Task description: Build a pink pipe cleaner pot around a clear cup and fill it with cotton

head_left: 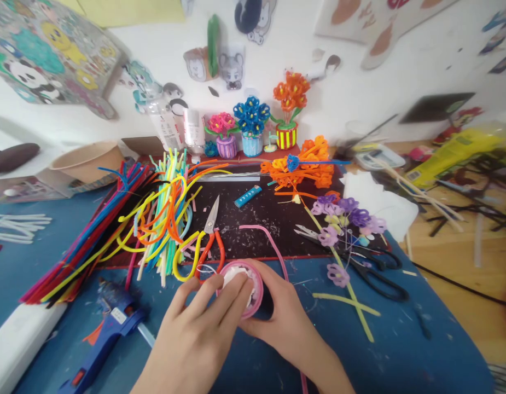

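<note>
A small round pot wrapped in pink [259, 284] is tilted toward me at the front of the table, with crumpled white stuffing [233, 272] inside. My right hand [288, 314] is closed around the pot's right side. My left hand [207, 323] reaches over from the left, its extended fingers pressing on the stuffing inside the rim; its thumb is hidden. A pink pipe cleaner [273, 243] curves behind the pot onto the black mat. Just beyond my left fingers lie scissors with yellow and orange handles [207, 232].
Bundled pipe cleaners [166, 219] and a blue glue gun [109, 334] lie left. A blue lighter [248, 196] rests on the mat [232, 219]. Purple flowers [338, 216] and black scissors [376, 268] are right. Potted blue flowers [251, 117] stand among others at the back.
</note>
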Motion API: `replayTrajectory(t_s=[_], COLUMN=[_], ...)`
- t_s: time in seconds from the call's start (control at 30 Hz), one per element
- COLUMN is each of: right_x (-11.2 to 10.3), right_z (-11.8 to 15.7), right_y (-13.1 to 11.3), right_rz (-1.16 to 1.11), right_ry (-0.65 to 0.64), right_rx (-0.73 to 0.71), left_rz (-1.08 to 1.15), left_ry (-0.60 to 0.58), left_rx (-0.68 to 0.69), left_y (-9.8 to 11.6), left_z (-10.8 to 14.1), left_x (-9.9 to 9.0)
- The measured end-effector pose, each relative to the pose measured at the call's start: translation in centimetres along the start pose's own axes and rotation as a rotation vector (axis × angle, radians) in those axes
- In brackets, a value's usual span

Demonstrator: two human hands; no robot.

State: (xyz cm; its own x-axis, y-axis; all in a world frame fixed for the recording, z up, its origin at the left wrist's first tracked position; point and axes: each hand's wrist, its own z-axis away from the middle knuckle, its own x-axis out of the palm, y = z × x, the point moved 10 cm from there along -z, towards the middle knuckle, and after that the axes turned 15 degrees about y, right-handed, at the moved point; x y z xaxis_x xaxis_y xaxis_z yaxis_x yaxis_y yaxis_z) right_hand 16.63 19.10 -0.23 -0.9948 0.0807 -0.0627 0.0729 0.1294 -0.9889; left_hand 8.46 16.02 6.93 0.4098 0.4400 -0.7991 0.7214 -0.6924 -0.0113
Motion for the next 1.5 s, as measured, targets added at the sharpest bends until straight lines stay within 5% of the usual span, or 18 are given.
replayTrajectory(t_s=[0.27, 0.5, 0.8, 1.5], right_x=[0.1, 0.0, -0.2, -0.2], right_z=[0.2, 0.2, 0.9, 1.3], right_y=[0.4, 0.3, 0.8, 1.3], right_rz=[0.027, 0.026, 0.143, 0.203], right_ry=[0.014, 0.019, 0.058, 0.071], right_rx=[-0.005, -0.022, -0.055, -0.113], left_rz=[0.000, 0.066, 0.002, 0.003], left_ry=[0.083, 0.053, 0.186, 0.079], left_rx=[-0.083, -0.070, -0.252, -0.171], left_y=[-0.7, -0.7, -2.0, -0.6], left_z=[1.7, 0.5, 2.5, 2.0], left_x=[-0.5, 0.1, -2.5, -0.6])
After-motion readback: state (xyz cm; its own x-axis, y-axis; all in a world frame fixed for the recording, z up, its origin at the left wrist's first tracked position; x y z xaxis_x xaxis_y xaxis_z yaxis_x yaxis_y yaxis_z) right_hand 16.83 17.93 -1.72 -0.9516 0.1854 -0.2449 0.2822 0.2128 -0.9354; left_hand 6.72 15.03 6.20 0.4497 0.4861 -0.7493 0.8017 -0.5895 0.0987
